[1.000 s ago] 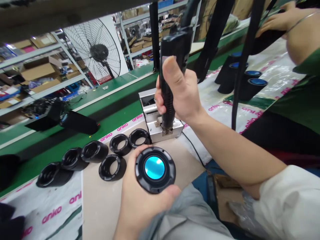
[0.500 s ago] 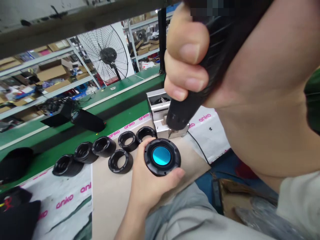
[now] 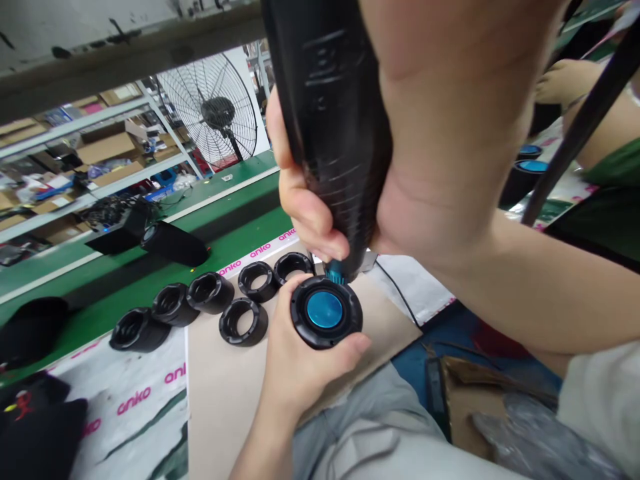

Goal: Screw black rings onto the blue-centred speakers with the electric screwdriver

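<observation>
My left hand [image 3: 300,363] is wrapped round a black round speaker [image 3: 325,311] with a shiny blue disc at its centre, face up above the cardboard sheet. In my right hand [image 3: 425,153] is a black electric screwdriver [image 3: 335,133], held upright with its lower end at the far rim of the speaker. Its tip is hidden, so I cannot tell whether it touches a screw. Several black ring housings [image 3: 243,322] stand to the left of my left hand, partly on the cardboard [image 3: 220,400].
A metal fixture [image 3: 369,261] is mostly hidden behind the screwdriver. A cable [image 3: 400,293] runs down past the cardboard's right edge. Beyond lie a green conveyor [image 3: 240,217] with a black cylinder [image 3: 175,243] and a fan [image 3: 217,113]. At right is another person's hand [image 3: 570,80].
My right hand has brought the screwdriver from above the metal fixture towards me, down to the speaker's far rim, and turned it more upright. The left hand and speaker stay nearly in place.
</observation>
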Available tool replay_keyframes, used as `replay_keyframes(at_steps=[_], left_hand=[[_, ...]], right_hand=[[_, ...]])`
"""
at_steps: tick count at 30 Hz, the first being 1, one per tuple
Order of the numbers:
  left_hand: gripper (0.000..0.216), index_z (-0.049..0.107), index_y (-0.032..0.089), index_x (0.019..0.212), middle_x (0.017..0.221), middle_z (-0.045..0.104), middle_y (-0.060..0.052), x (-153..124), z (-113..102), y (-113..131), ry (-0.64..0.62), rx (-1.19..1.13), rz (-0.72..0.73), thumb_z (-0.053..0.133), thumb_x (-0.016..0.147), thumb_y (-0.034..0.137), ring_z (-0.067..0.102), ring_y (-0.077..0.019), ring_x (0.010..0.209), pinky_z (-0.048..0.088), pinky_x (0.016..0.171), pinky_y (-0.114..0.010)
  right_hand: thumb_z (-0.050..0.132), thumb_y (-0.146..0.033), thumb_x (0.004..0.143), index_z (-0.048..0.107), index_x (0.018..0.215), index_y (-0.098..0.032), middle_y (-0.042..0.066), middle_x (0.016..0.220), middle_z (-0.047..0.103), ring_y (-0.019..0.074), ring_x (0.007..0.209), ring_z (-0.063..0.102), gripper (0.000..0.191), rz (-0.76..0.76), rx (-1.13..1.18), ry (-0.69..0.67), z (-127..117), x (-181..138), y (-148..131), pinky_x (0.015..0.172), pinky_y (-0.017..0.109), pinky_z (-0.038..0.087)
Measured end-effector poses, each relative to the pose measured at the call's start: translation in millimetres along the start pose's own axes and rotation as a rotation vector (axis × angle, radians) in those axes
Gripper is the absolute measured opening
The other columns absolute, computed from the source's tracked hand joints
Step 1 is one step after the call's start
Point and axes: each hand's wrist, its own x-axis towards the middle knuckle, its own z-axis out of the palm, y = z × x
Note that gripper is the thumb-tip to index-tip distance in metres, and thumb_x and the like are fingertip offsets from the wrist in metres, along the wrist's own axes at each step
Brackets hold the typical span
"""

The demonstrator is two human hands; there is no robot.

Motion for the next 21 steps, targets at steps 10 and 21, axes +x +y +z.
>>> replay_keyframes(at_steps=[10,21], left_hand=[[0.081,0.066,0.022,0.130,0.124,0.079,-0.009,-4.2,1.8,1.6,0.034,0.019,-0.033,0.101,0.060,0.043,0.077,-0.0330,0.115,0.061,0.104,-0.045],[0.092,0.063,0.020,0.136,0.121,0.081,-0.010,-3.6,2.2,-0.1,0.041,-0.057,-0.111,0.103,0.056,0.040,0.079,-0.0343,0.113,0.063,0.103,-0.045]], right_hand=[[0.031,-0.051,0.117,0.057,0.074,-0.016,-0.001,0.050,0.051,0.0130,0.034,0.046,0.061,0.195,0.093,-0.035,6.5,6.3,-10.5,0.035,0.026,0.038],[0.080,-0.082,0.079,0.052,0.070,-0.020,-0.002,0.050,0.046,0.0134,0.035,0.045,0.069,-0.487,0.076,0.299,-55.0,24.6,76.4,0.028,0.028,0.030]])
